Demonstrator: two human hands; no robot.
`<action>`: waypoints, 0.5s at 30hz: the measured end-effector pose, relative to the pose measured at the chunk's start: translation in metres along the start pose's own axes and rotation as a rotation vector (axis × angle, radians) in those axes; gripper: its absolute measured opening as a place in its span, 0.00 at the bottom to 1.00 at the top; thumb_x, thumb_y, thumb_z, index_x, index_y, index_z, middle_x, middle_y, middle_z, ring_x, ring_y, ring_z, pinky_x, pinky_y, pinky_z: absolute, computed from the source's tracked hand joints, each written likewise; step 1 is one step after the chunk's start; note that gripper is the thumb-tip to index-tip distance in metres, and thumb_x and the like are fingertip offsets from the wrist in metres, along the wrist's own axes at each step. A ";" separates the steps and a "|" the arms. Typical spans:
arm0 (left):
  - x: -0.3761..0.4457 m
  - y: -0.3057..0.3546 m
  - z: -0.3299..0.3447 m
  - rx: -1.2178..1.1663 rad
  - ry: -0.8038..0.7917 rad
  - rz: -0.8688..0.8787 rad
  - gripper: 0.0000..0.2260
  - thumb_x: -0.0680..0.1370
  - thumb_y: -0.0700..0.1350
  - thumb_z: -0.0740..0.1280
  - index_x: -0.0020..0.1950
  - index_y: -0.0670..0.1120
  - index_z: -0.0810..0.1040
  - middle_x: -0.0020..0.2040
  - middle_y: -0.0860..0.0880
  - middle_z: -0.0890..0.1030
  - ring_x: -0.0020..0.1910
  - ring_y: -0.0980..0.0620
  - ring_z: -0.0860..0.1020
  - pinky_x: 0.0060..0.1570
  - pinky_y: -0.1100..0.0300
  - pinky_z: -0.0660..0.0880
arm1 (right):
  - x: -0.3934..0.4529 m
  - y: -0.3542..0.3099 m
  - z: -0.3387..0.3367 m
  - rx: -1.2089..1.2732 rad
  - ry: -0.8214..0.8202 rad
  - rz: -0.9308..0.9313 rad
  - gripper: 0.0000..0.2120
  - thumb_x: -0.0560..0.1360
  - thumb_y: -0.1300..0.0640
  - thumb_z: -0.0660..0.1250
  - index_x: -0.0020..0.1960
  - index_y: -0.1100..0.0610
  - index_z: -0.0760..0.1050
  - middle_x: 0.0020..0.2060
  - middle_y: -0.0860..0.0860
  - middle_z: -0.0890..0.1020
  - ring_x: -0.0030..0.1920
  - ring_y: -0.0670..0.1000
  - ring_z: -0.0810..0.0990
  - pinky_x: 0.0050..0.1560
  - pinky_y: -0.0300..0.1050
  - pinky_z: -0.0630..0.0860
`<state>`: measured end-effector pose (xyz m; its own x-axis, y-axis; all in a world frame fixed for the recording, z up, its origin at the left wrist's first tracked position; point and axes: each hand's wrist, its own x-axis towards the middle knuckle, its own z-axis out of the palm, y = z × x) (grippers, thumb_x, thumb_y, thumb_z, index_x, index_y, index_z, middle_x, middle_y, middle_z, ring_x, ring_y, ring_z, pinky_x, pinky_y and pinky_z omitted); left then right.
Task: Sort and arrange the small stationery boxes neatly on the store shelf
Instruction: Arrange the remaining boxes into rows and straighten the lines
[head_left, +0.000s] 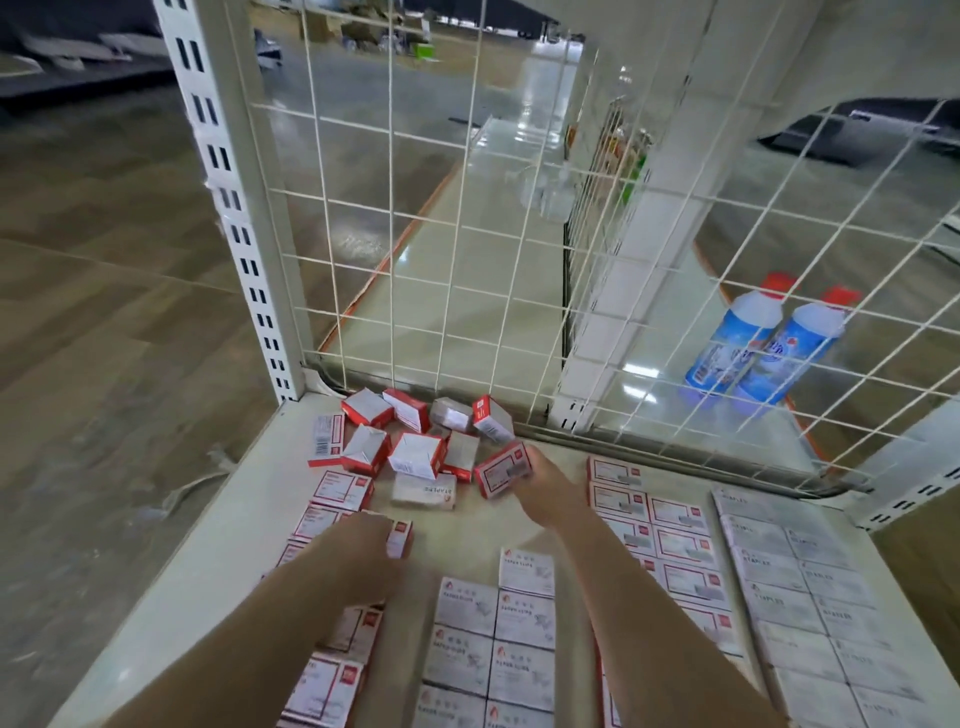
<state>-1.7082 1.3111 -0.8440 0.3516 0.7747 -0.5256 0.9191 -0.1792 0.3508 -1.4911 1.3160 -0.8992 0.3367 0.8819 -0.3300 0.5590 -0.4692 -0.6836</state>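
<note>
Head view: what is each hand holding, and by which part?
The right hand grips a red-and-white box by its right end, lifted off the loose pile. The left hand holds a red-edged box at its left side, low over the shelf.

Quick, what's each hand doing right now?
Left hand: grips a red-and-white box in the left row.
Right hand: holds a red box.

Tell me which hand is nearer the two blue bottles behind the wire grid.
Right. The right hand is left of the bottles, on the near side of the grid; the left hand lies farther left.
</note>
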 end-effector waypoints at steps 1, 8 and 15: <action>0.001 -0.002 0.000 -0.009 0.000 0.000 0.11 0.77 0.49 0.62 0.57 0.47 0.75 0.58 0.48 0.77 0.55 0.50 0.75 0.52 0.61 0.71 | 0.001 0.000 0.002 0.007 0.009 -0.007 0.14 0.77 0.63 0.58 0.62 0.55 0.69 0.55 0.51 0.78 0.55 0.50 0.76 0.51 0.39 0.68; 0.002 -0.001 0.002 0.028 0.034 0.041 0.13 0.78 0.46 0.60 0.60 0.46 0.75 0.61 0.48 0.74 0.58 0.50 0.73 0.54 0.61 0.70 | 0.002 0.001 0.006 0.010 0.167 -0.059 0.12 0.73 0.63 0.66 0.55 0.58 0.74 0.47 0.53 0.80 0.46 0.49 0.76 0.44 0.39 0.68; 0.001 0.000 0.005 0.006 0.061 0.049 0.19 0.78 0.48 0.61 0.69 0.48 0.69 0.68 0.49 0.70 0.64 0.51 0.72 0.60 0.60 0.70 | -0.011 0.011 -0.002 0.073 0.188 -0.028 0.06 0.72 0.58 0.69 0.46 0.57 0.73 0.36 0.49 0.75 0.38 0.48 0.73 0.33 0.34 0.64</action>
<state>-1.7072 1.3089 -0.8487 0.3850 0.8002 -0.4599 0.9023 -0.2215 0.3700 -1.4879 1.3009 -0.9016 0.4611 0.8672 -0.1879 0.5160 -0.4343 -0.7383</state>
